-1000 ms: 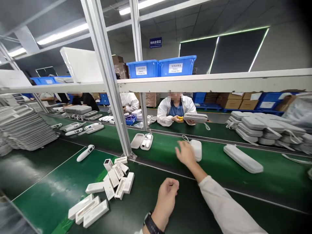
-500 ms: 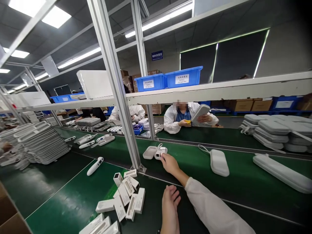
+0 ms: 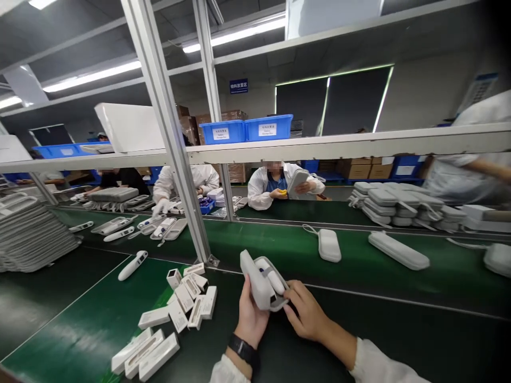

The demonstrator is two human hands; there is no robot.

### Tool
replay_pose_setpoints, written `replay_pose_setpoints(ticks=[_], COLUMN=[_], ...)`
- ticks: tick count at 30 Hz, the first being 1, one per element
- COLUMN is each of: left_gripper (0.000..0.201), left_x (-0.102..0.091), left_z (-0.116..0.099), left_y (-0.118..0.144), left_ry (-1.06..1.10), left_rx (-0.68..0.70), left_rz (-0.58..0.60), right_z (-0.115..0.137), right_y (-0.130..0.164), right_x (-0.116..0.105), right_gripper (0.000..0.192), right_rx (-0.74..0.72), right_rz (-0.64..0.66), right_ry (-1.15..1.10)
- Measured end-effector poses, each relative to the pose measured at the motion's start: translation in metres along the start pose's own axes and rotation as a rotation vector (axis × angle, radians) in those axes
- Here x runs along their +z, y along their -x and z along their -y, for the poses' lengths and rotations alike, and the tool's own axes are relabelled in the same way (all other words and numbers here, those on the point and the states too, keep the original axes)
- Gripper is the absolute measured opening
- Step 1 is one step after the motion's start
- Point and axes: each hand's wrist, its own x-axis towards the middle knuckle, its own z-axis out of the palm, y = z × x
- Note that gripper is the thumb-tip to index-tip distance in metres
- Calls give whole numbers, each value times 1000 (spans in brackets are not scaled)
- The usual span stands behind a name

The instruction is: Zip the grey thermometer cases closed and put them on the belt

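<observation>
A light grey zip case [image 3: 255, 284] is part-way open between my hands, above the near dark surface. Inside it lies a white rounded device [image 3: 272, 275]. My left hand [image 3: 252, 314] wraps the case's lid from the left and below. On the right, my right hand [image 3: 305, 308] grips the rim of the other half with thumb and fingers. Several small white boxes [image 3: 183, 295] lie loose to the left of my hands. Behind them, a white thermometer-like device [image 3: 133, 266] rests on the green mat.
Closed grey cases [image 3: 329, 244] lie spaced along the green belt [image 3: 279, 234]. A metal post [image 3: 167, 133] rises left of my hands. The shelf [image 3: 319, 146] carries blue bins [image 3: 268, 127]. Co-workers sit opposite; stacked cases [image 3: 399, 202] stand at right.
My right hand has drawn back from the belt toward me, bringing the open case. My left hand, open and holding nothing before, has risen and taken hold of it. The view has turned right.
</observation>
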Motion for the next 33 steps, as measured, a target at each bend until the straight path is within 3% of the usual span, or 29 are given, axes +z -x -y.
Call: replay_pose_setpoints(ticks=[3,5,7,10,18,24,28,33], left_gripper=[42,37,34,33,42,36,35,35], left_x=[5,7,8,10,15,14,15,17], left_z=[11,15,17,19,26,27,27,28], left_y=[4,4,4,5,14,11,10,9], left_ry=[-82,-104,-113,-143,-233,-207,-175,-140], left_rx=[9,79,136,184,281,316,359,407], left_rz=[-50,-78,-116,-125,-101,-196,-300,-293], right_z=[7,16,27,42,55,65,67,66], right_y=[17,27,34,38,25,11,3,2], right_x=[-18,-16,-8,10,37,52,62,69], right_gripper=[32,37,27,15,19,25,20,24], right_rx=[-10,141,360,554,698,846,873,837], right_rz=[-14,-125,-180,-107,-183,-334,-377,-348], right_ry=[14,-42,-136,-271,-394,-668,-645,-449])
